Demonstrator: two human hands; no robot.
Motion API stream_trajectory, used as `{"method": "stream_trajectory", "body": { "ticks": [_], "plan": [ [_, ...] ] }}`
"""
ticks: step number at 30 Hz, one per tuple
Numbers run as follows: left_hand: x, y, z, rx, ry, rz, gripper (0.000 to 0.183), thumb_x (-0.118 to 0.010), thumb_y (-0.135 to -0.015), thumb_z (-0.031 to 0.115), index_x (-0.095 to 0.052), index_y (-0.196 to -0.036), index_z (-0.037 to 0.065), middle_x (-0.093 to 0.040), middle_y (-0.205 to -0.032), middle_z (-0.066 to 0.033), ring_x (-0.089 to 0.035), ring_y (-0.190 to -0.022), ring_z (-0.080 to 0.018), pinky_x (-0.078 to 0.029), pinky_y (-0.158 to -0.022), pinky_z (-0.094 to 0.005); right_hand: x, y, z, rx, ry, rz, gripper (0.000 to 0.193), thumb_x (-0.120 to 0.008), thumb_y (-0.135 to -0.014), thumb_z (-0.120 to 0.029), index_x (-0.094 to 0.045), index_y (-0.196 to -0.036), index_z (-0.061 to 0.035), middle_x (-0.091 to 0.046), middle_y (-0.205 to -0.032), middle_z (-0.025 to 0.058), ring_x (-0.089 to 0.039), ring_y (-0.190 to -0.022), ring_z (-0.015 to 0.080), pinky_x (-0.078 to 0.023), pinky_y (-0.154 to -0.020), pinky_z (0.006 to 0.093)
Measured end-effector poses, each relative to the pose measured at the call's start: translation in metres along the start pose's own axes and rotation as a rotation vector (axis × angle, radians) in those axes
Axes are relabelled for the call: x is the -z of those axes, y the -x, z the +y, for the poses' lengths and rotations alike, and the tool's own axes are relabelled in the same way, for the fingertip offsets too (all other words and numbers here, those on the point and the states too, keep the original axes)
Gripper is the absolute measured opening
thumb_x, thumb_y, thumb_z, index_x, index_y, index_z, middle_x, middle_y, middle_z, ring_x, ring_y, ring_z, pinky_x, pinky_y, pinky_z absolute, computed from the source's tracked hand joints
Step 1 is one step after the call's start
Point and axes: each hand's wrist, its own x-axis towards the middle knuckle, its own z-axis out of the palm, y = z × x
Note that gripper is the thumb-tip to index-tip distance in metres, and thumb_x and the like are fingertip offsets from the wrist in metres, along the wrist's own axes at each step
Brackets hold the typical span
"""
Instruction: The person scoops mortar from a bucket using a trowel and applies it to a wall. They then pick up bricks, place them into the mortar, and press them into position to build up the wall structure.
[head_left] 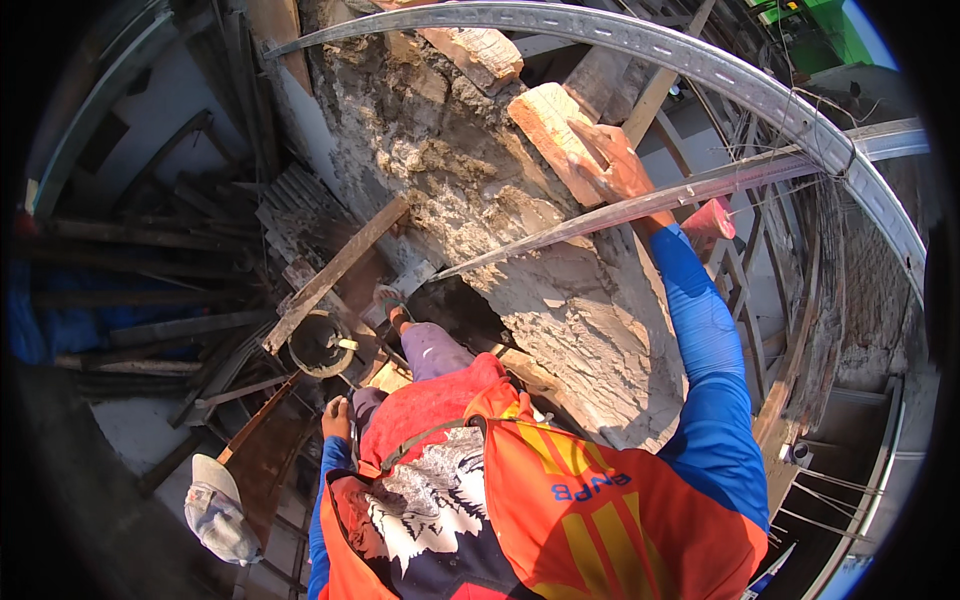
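Observation:
My right hand [622, 168] is closed around a flat wooden float [556, 138], which lies against the rough, mortar-covered wall top [540, 230]. My right arm reaches forward beneath a long, pale strip [640, 203] that crosses over the forearm. Low beside my left thigh, my left hand [337, 418] has its fingers curled; whatever they may hold is hidden. Ahead of that hand sits a round bucket [320, 345] of grey mortar, with a light-coloured handle [348, 344] poking over its rim.
A perforated metal channel [690, 50] arches across the far side. One wooden plank [340, 270] slants past the bucket. My foot [390, 300] stands by a dark gap. Timber piles [150, 270] lie lower left; a pale cap [220, 510] is near the lower left edge.

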Motion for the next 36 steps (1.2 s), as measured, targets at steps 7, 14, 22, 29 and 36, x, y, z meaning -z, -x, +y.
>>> {"method": "stream_trajectory", "body": {
  "ticks": [7,14,22,29,36],
  "plan": [
    [-0.003,-0.008,0.005,-0.054,-0.078,-0.039,0.034,-0.068,-0.096,0.026,-0.066,-0.118,-0.001,-0.071,-0.107,-0.0076,-0.065,-0.098,-0.0154,-0.05,-0.089,-0.0289,-0.001,-0.005,0.014,0.088,0.005,-0.045,0.059,-0.062,-0.096,-0.045,-0.047,-0.149,-0.0245,-0.048,-0.148,0.0116,-0.045,-0.133,0.0331,-0.039,-0.113,0.0454],
    [-0.002,-0.004,0.013,-0.096,-0.034,-0.044,0.031,-0.067,-0.097,0.024,-0.066,-0.115,-0.001,-0.07,-0.101,-0.0043,-0.064,-0.091,-0.0127,-0.05,-0.084,-0.0271,0.001,-0.004,0.012,0.052,-0.074,-0.059,0.059,-0.06,-0.097,-0.044,-0.044,-0.15,-0.0249,-0.053,-0.14,0.013,-0.05,-0.129,0.034,-0.04,-0.114,0.0449],
    [0.007,-0.005,-0.015,-0.03,-0.039,-0.002,0.031,-0.067,-0.096,0.025,-0.067,-0.115,0.0,-0.071,-0.103,-0.0057,-0.065,-0.092,-0.0136,-0.05,-0.084,-0.0278,-0.004,-0.001,0.017,0.118,-0.036,-0.023,0.059,-0.061,-0.098,-0.04,-0.042,-0.152,-0.0239,-0.051,-0.142,0.0135,-0.049,-0.128,0.0347,-0.041,-0.112,0.0454],
    [0.0,0.002,-0.006,-0.01,-0.055,-0.002,0.032,-0.068,-0.095,0.026,-0.068,-0.114,0.001,-0.071,-0.1,-0.0057,-0.065,-0.091,-0.0138,-0.05,-0.084,-0.028,0.008,-0.002,0.008,0.035,-0.039,-0.123,0.067,-0.058,-0.095,-0.054,-0.041,-0.153,-0.0236,-0.047,-0.147,0.0178,-0.046,-0.133,0.0369,-0.038,-0.114,0.0472],
    [0.006,0.005,-0.003,-0.032,0.038,0.025,0.03,-0.068,-0.095,0.025,-0.067,-0.114,0.001,-0.07,-0.098,-0.0036,-0.063,-0.087,-0.0117,-0.05,-0.078,-0.0261,0.006,-0.006,0.013,0.09,-0.033,-0.102,0.068,-0.06,-0.094,-0.056,-0.044,-0.151,-0.0217,-0.047,-0.147,0.0184,-0.046,-0.133,0.036,-0.038,-0.113,0.0462]
  ]
}}
